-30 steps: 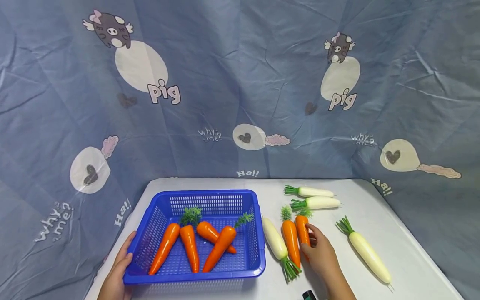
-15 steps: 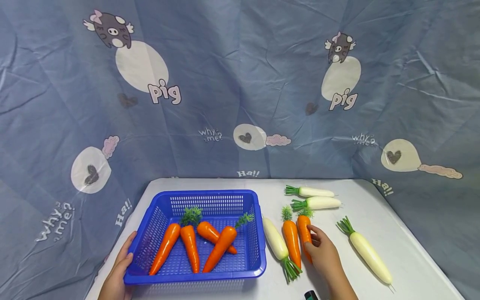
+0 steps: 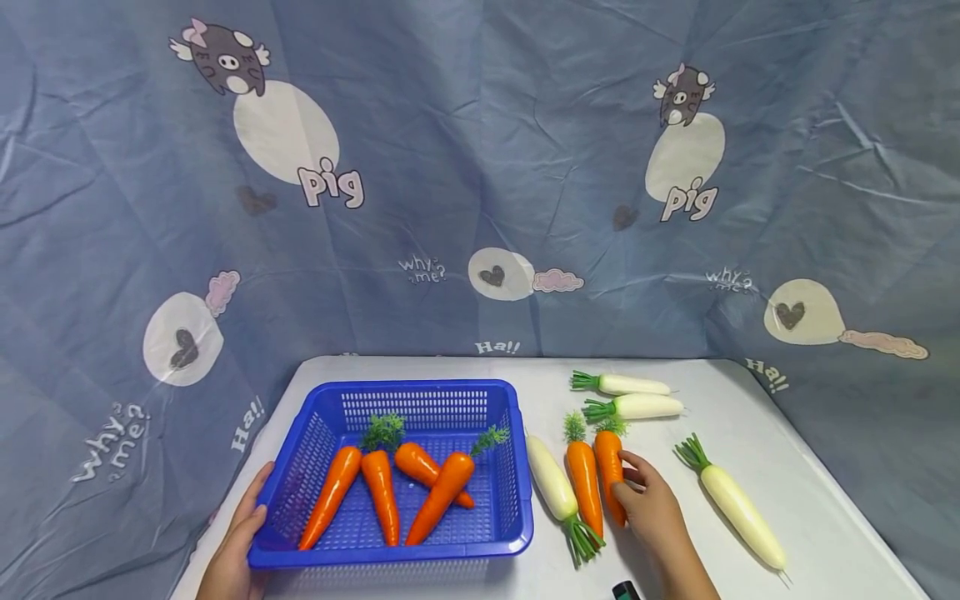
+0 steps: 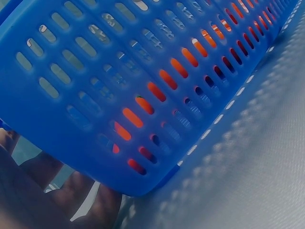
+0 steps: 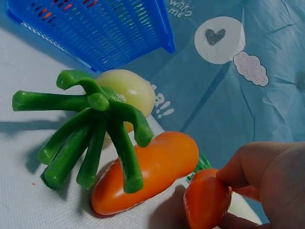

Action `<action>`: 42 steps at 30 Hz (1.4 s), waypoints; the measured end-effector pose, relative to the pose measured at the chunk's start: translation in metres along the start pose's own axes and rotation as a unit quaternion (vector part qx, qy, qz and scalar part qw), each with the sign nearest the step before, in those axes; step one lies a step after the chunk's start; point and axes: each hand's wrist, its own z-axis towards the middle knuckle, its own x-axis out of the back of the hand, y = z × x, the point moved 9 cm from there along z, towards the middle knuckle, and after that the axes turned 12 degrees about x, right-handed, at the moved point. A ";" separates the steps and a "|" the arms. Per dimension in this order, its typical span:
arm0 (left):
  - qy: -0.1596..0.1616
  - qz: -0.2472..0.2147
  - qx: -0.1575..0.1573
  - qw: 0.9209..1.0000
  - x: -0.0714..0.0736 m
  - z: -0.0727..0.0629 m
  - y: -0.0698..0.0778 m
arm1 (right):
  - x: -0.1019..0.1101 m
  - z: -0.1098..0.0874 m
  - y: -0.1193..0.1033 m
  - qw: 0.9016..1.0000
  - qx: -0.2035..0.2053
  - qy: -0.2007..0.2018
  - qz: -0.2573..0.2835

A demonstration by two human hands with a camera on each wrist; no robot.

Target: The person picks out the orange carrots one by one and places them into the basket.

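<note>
In the head view, my right hand [image 3: 654,510] pinches an orange carrot [image 3: 609,467] with a green top, thumb and fingers at its right side. The right wrist view shows this carrot [image 5: 208,196] with its narrow end toward the camera. Close to its left lie another carrot [image 3: 583,483] and a white radish [image 3: 553,483], green stalks toward me. My left hand [image 3: 238,533] rests against the left outer wall of a blue plastic basket [image 3: 390,550], extended fingers at its side. Several carrots [image 3: 381,492] lie inside the basket. In the left wrist view, fingers [image 4: 71,191] touch the basket's corner.
Two white radishes [image 3: 637,406] lie at the back of the white table [image 3: 540,575], and another radish [image 3: 742,512] lies to the right. A small dark object [image 3: 625,591] shows at the front edge. Printed blue cloth [image 3: 405,192] surrounds the table.
My right hand has shifted slightly right, and its thumb has moved toward the carrot's right edge, uncovering more of the lower end. The left hand and the basket stay put.
</note>
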 end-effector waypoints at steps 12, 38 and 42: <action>0.027 -0.001 0.035 0.999 0.002 -0.001 -0.003 | -0.001 -0.001 0.000 0.999 -0.015 0.008 0.037; 0.026 -0.001 0.033 0.999 -0.001 -0.002 0.000 | -0.012 -0.003 -0.007 0.988 -0.013 0.016 0.155; 0.014 -0.006 0.021 1.000 -0.002 -0.002 0.000 | -0.014 -0.004 -0.010 0.982 -0.013 0.015 0.185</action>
